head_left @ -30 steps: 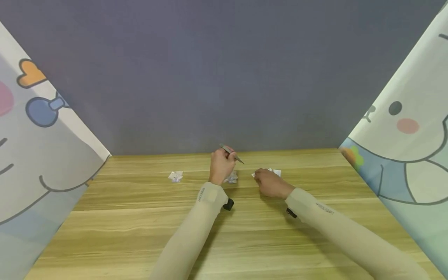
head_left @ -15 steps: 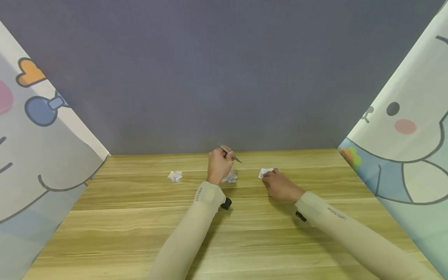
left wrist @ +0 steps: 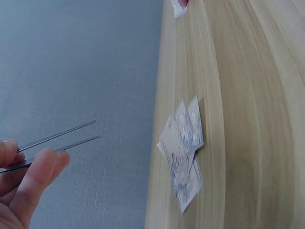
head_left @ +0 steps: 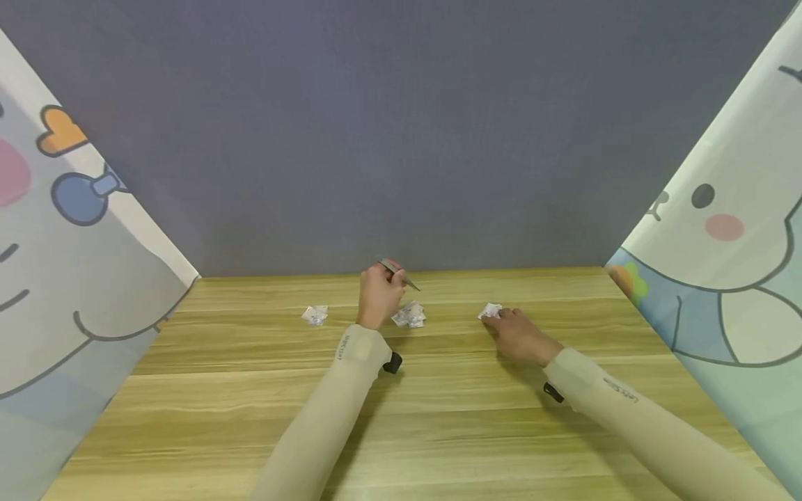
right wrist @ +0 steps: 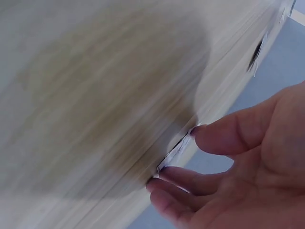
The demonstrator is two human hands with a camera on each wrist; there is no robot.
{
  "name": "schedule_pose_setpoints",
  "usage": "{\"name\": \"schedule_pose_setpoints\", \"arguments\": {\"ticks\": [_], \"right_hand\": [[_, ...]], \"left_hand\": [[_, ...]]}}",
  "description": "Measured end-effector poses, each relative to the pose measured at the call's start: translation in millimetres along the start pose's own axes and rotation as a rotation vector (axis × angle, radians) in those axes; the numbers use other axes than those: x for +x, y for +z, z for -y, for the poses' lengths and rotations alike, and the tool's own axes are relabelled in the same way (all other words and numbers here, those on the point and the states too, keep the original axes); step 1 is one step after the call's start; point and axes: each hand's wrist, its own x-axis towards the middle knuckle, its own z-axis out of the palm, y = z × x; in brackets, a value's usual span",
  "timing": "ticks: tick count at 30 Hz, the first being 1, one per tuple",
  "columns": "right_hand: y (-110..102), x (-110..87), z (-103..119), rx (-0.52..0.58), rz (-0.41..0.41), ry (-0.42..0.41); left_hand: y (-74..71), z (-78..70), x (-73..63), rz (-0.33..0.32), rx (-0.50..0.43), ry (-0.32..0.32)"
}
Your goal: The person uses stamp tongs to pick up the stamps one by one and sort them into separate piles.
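My left hand [head_left: 380, 296] holds a pair of metal tweezers [left wrist: 57, 136] above the table's back edge. Their two tips stand apart with nothing between them. Just right of that hand lies a loose pile of small flat printed packets [head_left: 410, 315], overlapping one another in the left wrist view. Farther right, my right hand [head_left: 521, 336] holds a small stack of similar packets [head_left: 491, 309] down at the tabletop. In the right wrist view the thumb and fingertips are at opposite ends of that stack [right wrist: 176, 151]. How many packets it has is hidden.
A third small group of packets [head_left: 316, 315] lies on the left of the wooden table [head_left: 401, 431]. Behind the table rises a grey wall [head_left: 401, 139]. Cartoon-printed panels [head_left: 720, 278] flank both sides.
My right hand has moved right, and the packets under it now sit closer together and farther right. My left hand has shifted slightly left with the tweezers, uncovering more of the middle pile.
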Motion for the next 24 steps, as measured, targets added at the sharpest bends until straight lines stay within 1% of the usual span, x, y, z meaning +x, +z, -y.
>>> {"name": "schedule_pose_setpoints", "arguments": {"ticks": [3,6,9,12,14,17,20,22,24], "right_hand": [[0.8,0.1,-2.7,0.026,0.012,-0.005],[0.1,-0.6,-6.6,0.069,0.016,0.008],[-1.4,-0.9,-8.8,0.088,-0.015,0.003],[-1.5,1.1,-4.6,0.091,-0.058,-0.039],[-0.1,3.3,1.5,0.096,-0.071,-0.073],[2.9,7.3,14.6,0.131,-0.075,-0.116],[4.7,11.4,29.9,0.158,-0.081,-0.163],[5.0,14.8,41.4,0.171,-0.093,-0.217],[5.0,19.6,53.6,0.18,-0.11,-0.294]], "left_hand": [[-4.0,2.3,-0.2,0.0,0.009,-0.015],[-8.6,5.0,-0.7,0.0,0.025,-0.022],[-12.5,8.6,-1.1,0.001,0.044,-0.017],[-16.0,12.3,-2.6,0.005,0.043,-0.018],[-17.4,15.3,-3.5,0.009,0.035,-0.024],[-18.6,19.0,-5.4,0.011,0.029,-0.038],[-18.6,22.6,-5.9,0.009,0.043,-0.035],[-18.7,24.2,-6.0,0.009,0.051,-0.026],[-19.1,25.4,-6.1,0.007,0.047,-0.014]]}}
